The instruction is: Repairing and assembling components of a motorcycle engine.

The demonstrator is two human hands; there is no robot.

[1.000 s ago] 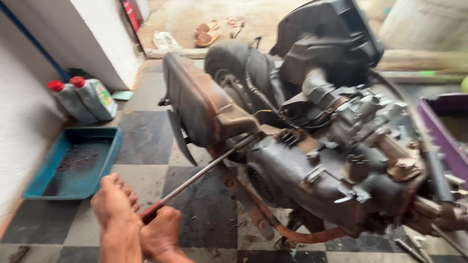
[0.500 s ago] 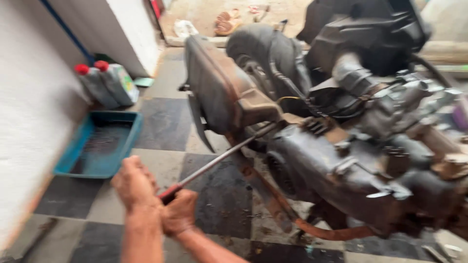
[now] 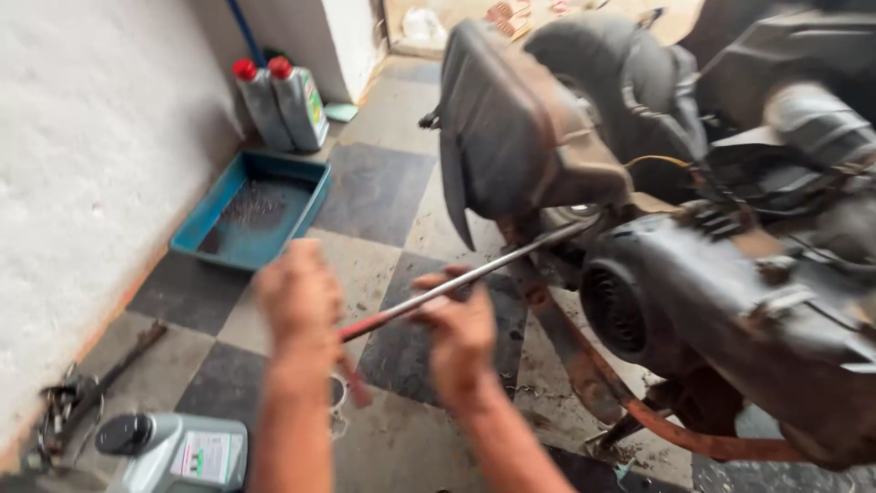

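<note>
place: repair workshop | signs: greasy engine (image 3: 730,301), oil bottles (image 3: 283,102), drain tray (image 3: 251,210), checkered floor (image 3: 374,192)

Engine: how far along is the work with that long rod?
Done: the engine sits bare on the checkered floor, its parts exposed. In hand: both hands grip a long metal rod, left hand at the red handle end, right hand further up, its tip under the dark cover. Left: that cover is on, and the blue tray holds little.
</note>
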